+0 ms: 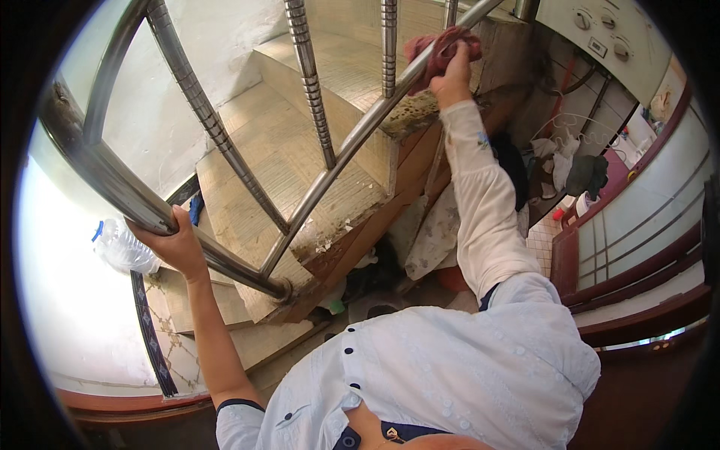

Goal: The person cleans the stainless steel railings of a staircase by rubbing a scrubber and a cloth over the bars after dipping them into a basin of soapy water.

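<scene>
My left hand (pixel 177 244) grips the thick metal newel post (pixel 230 259) of a stair railing, its fingers around the far side. At the upper right, my right hand (pixel 454 76) holds a reddish cloth (pixel 441 50) against the slanting lower rail (pixel 360 135). Several ringed metal balusters (pixel 309 84) rise from that rail. Behind the railing lie tiled stair treads (pixel 270 163) with chipped edges and small white flakes on them.
A clear plastic bottle (pixel 121 247) is beside the post at left. A white water heater (pixel 607 28) with knobs hangs upper right. Below it are a wire hanger (pixel 579 132) and hanging cloths (pixel 585 174). A framed glass door (pixel 647 214) stands at right.
</scene>
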{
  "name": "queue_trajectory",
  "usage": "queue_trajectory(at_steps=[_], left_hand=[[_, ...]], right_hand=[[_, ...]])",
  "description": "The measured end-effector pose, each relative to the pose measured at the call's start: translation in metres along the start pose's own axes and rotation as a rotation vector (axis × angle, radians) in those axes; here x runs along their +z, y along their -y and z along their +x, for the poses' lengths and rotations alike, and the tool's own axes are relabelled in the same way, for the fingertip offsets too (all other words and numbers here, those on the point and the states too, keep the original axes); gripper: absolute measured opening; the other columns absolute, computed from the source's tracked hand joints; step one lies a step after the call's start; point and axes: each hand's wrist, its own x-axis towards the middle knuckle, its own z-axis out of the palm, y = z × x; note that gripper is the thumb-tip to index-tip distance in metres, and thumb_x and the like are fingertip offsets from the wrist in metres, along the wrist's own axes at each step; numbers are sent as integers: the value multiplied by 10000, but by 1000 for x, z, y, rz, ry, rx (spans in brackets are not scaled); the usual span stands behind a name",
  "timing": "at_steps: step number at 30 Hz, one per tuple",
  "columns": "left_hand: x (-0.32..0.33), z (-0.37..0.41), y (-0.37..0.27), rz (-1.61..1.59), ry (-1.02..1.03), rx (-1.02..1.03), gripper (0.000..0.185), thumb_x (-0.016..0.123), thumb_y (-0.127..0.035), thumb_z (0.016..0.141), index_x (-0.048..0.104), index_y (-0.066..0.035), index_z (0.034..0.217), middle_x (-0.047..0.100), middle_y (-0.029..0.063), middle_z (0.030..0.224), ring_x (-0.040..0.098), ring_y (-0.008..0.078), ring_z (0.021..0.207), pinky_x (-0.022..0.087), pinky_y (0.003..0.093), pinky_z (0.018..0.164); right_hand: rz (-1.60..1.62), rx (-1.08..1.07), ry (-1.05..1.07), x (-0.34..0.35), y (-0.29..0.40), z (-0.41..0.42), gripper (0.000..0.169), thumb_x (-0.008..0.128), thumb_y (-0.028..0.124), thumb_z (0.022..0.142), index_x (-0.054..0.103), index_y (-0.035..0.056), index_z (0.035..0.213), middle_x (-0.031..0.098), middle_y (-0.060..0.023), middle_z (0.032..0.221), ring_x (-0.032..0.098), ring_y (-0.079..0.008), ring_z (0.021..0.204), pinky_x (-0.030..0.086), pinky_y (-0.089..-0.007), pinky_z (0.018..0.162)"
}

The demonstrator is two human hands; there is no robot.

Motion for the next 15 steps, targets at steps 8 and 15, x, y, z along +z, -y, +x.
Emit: queue_trajectory(at_steps=[8, 15], left_hand=[[-1, 2, -3, 16, -11, 11, 774, 646, -128, 777, 215, 38, 1398, 379, 193, 1332, 459, 270, 1162, 374, 347, 988], [-4, 1, 1, 56, -7, 58, 774, 648, -127, 786, 211, 25, 1406, 375, 189, 1350, 458, 269, 1177, 375, 348, 993]], right_hand=[[-139, -177, -214, 24, -59, -103, 382, 612, 124, 830, 408, 23, 1136, 524, -70, 1072, 536, -178, 943, 476, -319, 794], [-307, -187, -101, 16, -43, -159, 390, 643, -49, 751, 499, 21, 1107, 556, -43, 998, 555, -158, 886, 484, -295, 783]])
